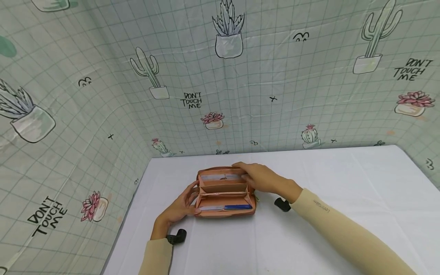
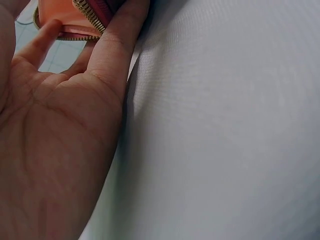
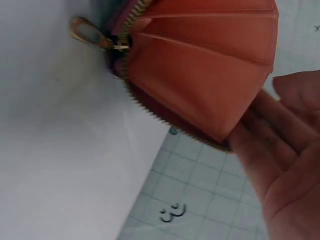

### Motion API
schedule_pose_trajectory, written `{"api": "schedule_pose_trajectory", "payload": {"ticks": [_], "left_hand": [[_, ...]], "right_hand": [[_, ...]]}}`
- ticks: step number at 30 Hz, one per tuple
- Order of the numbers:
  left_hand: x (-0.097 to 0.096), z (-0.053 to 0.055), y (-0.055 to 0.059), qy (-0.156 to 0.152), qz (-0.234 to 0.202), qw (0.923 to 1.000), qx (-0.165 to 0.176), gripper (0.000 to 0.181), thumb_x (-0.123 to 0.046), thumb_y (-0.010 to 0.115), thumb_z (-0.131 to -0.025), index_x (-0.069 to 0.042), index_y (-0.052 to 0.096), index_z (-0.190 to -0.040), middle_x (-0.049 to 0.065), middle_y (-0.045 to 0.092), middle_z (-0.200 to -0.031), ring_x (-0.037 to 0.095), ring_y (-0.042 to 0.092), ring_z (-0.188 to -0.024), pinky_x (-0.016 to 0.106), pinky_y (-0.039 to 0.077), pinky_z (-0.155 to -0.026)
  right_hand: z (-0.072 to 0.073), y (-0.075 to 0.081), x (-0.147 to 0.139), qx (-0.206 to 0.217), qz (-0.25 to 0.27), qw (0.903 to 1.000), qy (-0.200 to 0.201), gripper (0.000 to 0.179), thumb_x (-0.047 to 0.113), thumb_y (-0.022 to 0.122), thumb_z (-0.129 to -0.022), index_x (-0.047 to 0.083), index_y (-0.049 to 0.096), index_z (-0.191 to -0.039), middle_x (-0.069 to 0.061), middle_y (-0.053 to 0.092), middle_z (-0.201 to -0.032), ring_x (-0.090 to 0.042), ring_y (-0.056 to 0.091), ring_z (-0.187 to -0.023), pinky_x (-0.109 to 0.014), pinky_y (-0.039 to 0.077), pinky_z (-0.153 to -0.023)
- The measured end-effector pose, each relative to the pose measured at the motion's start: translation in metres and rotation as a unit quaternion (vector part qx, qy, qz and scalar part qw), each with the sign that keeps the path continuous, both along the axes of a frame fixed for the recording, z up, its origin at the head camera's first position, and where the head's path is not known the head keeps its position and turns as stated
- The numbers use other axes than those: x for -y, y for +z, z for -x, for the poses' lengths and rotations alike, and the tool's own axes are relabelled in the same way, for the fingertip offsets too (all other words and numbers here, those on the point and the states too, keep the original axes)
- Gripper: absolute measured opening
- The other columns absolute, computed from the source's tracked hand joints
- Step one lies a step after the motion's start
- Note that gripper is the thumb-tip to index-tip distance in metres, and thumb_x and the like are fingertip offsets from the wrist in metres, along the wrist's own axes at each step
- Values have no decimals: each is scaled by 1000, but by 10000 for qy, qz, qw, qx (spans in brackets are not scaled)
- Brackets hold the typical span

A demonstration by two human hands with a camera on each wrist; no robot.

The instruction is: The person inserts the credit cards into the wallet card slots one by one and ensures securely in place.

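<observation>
An unzipped orange zip-around wallet (image 1: 223, 188) lies spread on the white table, its pleated compartments facing up. My left hand (image 1: 178, 206) holds its left side, thumb at the near corner and fingers along the edge. At the far right corner, my right hand (image 1: 262, 177) grips the wallet's edge with fingers reaching over the rim. A blue strip (image 1: 238, 207) and a white strip (image 1: 211, 208) show in the near compartment; pale paper-like pieces (image 1: 213, 177) show in the far one. The right wrist view shows the gold zipper pull (image 3: 87, 31) and folded side gusset (image 3: 200, 75).
The white tabletop (image 1: 343, 183) extends widely to the right. Behind and left hangs a grid-patterned cloth (image 1: 268, 76) with cactus drawings. Each wrist carries a small black device, one at the left wrist (image 1: 177, 236) and one at the right wrist (image 1: 282, 204).
</observation>
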State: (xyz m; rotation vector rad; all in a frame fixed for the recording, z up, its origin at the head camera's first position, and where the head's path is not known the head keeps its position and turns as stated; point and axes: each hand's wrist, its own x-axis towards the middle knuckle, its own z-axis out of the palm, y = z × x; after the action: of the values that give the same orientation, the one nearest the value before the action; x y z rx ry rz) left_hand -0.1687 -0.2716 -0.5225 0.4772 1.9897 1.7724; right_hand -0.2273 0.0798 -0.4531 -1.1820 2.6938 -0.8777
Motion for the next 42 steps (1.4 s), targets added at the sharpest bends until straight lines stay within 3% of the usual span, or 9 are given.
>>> {"api": "schedule_pose_trajectory", "payload": {"ticks": [6, 10, 16, 24, 31, 34, 39, 42], "left_hand": [[-2, 0, 0, -69, -108, 9999, -99, 110, -7, 83, -91, -7, 6, -170, 29, 23, -164, 48, 18, -157, 24, 46, -108], [-1, 1, 0, -77, -122, 9998, -160, 109, -9, 83, -92, -5, 7, -170, 31, 22, -164, 50, 17, -157, 24, 47, -107], [-1, 1, 0, -59, -135, 9995, -283, 105, -9, 82, -92, -3, 11, -169, 33, 22, -163, 51, 21, -155, 25, 48, -106], [-4, 6, 1, 196, -160, 9989, -389, 100, -1, 81, -91, -4, 17, -168, 30, 25, -162, 38, 28, -154, 22, 45, -108], [-2, 14, 3, 351, -170, 9987, -313, 102, 1, 80, -91, -4, 14, -169, 29, 19, -166, 45, 17, -159, 20, 45, -108], [-1, 18, 4, 341, -50, 9989, -330, 102, 4, 79, -91, -5, 13, -169, 28, 17, -167, 45, 14, -160, 31, 41, -116], [0, 21, 6, 262, 236, 9985, -413, 101, 6, 76, -93, -4, 10, -169, 27, 13, -171, 44, 10, -161, 62, 26, -123], [-1, 21, 9, 269, 383, 9980, -431, 101, 6, 76, -93, -4, 10, -169, 27, 12, -172, 45, 11, -161, 61, 31, -122]], "right_hand": [[-8, -8, -24, 226, 1338, 9906, -160, 46, -4, 61, -103, 1, 54, -149, -15, 70, -132, -32, 69, -118, -48, 56, -99], [-11, -11, -39, 141, 1797, 9830, -358, 44, -8, 63, -100, -2, 57, -144, -16, 70, -127, -34, 70, -114, -49, 57, -98], [-18, -20, -69, -61, 2055, 9762, -694, 48, -12, 62, -99, -2, 55, -145, -22, 70, -123, -36, 71, -108, -47, 59, -94], [-31, -35, -115, -209, 2103, 9700, -1198, 48, -7, 67, -99, 1, 56, -146, -17, 72, -121, -33, 73, -103, -32, 59, -90], [-38, -48, -149, -129, 2152, 9649, -1497, 49, -9, 68, -98, -1, 56, -145, -19, 72, -121, -29, 73, -101, -18, 55, -86], [-39, -52, -162, -69, 2187, 9624, -1608, 48, -10, 67, -97, -4, 56, -144, -22, 72, -121, -18, 72, -101, -14, 53, -85], [-41, -57, -183, -2, 2266, 9587, -1720, 47, -13, 66, -96, -10, 55, -142, -27, 69, -120, -1, 67, -101, -10, 51, -84], [-42, -59, -197, -17, 2279, 9574, -1773, 46, -15, 64, -96, -12, 55, -141, -30, 68, -119, 3, 65, -100, -9, 50, -84]]}}
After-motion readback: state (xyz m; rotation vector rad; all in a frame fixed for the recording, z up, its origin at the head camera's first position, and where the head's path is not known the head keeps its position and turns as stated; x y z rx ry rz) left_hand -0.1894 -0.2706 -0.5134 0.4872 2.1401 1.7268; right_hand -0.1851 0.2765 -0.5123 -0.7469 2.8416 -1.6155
